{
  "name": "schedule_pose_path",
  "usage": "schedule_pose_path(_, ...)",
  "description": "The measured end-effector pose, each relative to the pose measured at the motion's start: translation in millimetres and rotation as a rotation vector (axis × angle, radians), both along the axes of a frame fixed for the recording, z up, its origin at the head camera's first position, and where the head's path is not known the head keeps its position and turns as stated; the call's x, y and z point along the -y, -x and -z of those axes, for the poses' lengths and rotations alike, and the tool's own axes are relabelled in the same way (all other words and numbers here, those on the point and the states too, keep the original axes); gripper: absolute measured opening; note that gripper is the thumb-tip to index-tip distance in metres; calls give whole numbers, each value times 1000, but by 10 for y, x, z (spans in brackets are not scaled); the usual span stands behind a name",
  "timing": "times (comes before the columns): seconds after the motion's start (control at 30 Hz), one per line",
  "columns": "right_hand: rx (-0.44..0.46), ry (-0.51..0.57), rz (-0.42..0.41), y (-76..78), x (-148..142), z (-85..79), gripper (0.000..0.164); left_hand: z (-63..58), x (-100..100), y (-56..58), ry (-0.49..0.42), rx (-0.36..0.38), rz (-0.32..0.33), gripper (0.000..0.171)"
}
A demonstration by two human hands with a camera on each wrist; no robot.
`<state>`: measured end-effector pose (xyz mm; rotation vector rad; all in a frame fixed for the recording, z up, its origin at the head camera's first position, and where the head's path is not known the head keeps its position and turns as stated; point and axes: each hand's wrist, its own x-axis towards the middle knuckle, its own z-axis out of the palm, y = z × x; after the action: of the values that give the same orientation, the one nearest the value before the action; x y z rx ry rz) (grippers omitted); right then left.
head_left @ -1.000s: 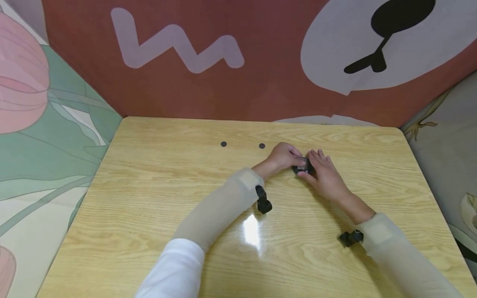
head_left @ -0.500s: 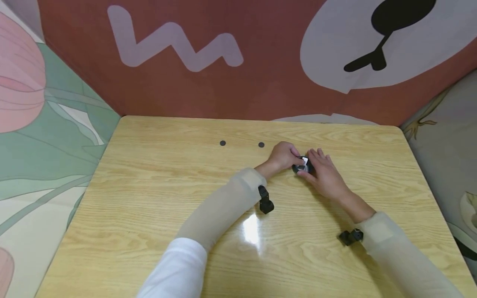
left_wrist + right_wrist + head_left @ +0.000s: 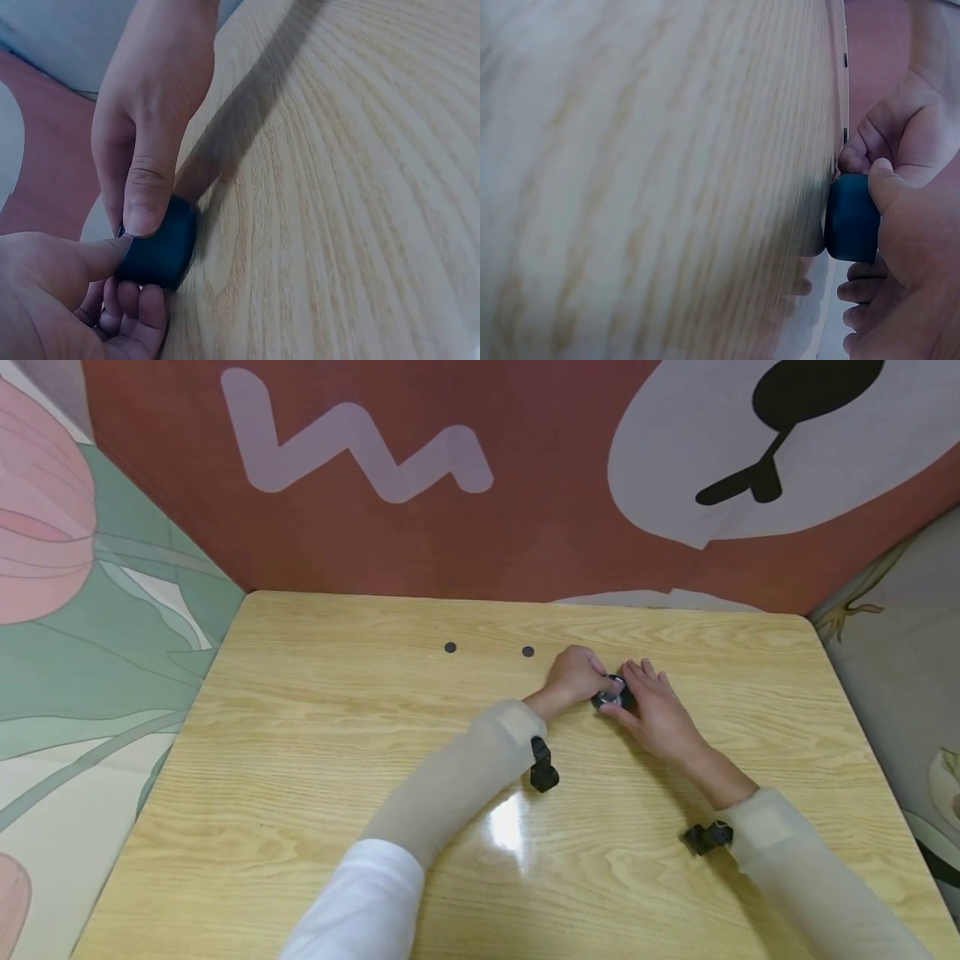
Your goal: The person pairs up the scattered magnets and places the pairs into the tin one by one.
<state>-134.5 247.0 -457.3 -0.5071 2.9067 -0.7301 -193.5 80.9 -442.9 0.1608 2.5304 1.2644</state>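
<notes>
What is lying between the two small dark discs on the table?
Bare tabletop separates the left disc from the right disc; the head view shows this.

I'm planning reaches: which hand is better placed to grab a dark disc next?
Likely the left hand: though its thumb touches the blue object, it lies nearer both dark discs; the right hand grips that object from the far side.

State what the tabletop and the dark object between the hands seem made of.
Tabletop: wood or wood-look laminate, glossy, judging by its grain lines and bright reflection. Dark object: perhaps plastic or coated metal, smooth, since its side looks even.
</notes>
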Motion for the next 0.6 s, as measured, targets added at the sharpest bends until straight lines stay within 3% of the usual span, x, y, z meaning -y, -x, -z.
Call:
schedule_pose_path(0.23,1,8,-1,2,-9,2,80,-37,-72,12,174,-19,19,25)
schedule_pose_path(0.6,0,20,-3,28,-8,15,80,-64,-152,13,289,21,15,29)
